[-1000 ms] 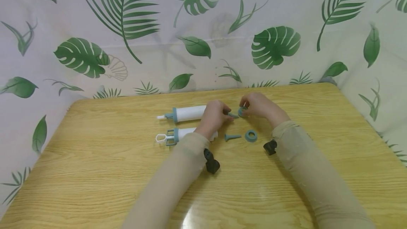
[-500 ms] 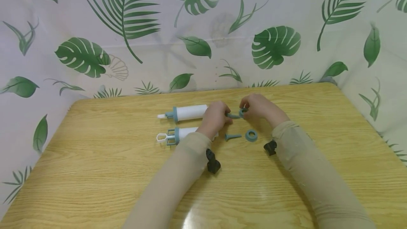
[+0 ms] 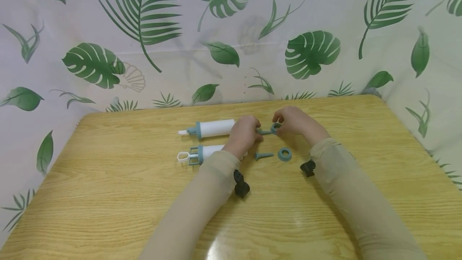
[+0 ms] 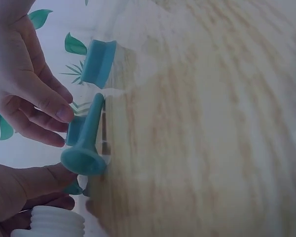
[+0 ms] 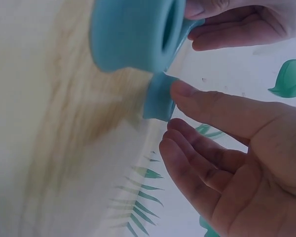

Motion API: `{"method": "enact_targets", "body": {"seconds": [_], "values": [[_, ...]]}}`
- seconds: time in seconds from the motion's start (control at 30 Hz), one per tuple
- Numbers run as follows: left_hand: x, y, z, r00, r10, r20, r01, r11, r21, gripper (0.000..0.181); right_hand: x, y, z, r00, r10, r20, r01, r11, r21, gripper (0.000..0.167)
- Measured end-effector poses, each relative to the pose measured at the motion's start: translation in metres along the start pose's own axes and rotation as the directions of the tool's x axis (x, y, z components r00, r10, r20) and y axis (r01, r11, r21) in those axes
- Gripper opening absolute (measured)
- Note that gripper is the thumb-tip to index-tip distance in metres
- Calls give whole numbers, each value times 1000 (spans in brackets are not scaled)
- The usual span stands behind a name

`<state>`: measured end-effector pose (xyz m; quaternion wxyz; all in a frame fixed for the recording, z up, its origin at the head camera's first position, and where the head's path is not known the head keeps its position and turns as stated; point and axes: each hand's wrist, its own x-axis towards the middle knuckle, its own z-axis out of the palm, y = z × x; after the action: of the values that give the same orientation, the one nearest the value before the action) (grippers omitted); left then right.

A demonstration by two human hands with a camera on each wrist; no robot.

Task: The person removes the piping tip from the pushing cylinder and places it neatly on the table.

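My left hand (image 3: 243, 133) pinches a tapered blue-grey nozzle (image 3: 266, 132), its narrow end toward the right. In the left wrist view the hand's fingers (image 4: 49, 182) partly hide that nozzle. Between thumb and fingertips, my right hand (image 3: 294, 120) holds a blue-grey ring cap (image 5: 160, 96) close to the tabletop. The nozzle's tip lies at or just beside this ring in the head view; whether they touch I cannot tell. Nearer the body, a second nozzle (image 3: 264, 155) and a second ring cap (image 3: 285, 154) lie on the table.
Two white tubes lie left of the hands: a far one (image 3: 216, 128) and a near one (image 3: 212, 151). Each has a blue-grey frame and a white handle piece; my left arm covers part of the near tube. Behind the wooden table (image 3: 108, 196) hangs a leaf-patterned cloth (image 3: 169, 71).
The ring in my right hand has tipped so its hole shows more. The nozzle in my left hand lies more level, its tip nearer the ring. Both hands have barely moved.
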<state>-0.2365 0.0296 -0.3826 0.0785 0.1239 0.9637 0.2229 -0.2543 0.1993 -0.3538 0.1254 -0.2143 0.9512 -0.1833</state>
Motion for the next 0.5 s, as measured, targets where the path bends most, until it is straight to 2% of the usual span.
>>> {"method": "enact_targets", "body": {"seconds": [0.13,0.27,0.4,0.5], "values": [[-7,0,-6,1000,22,-20,-22,1000,18,43,-5,-2,-3,1000,-10,-5,10,1000,-5,34],[-18,-5,-21,996,62,-57,-61,998,21,44,-13,-5,-7,1000,-29,-13,29,999,-17,36],[-35,-20,-41,993,73,-95,-73,997,13,44,-23,-3,-10,998,-57,-21,56,998,-43,36],[-54,-38,-58,985,87,-147,-87,996,7,40,-33,1,-11,998,-56,-36,53,995,-80,35]]}}
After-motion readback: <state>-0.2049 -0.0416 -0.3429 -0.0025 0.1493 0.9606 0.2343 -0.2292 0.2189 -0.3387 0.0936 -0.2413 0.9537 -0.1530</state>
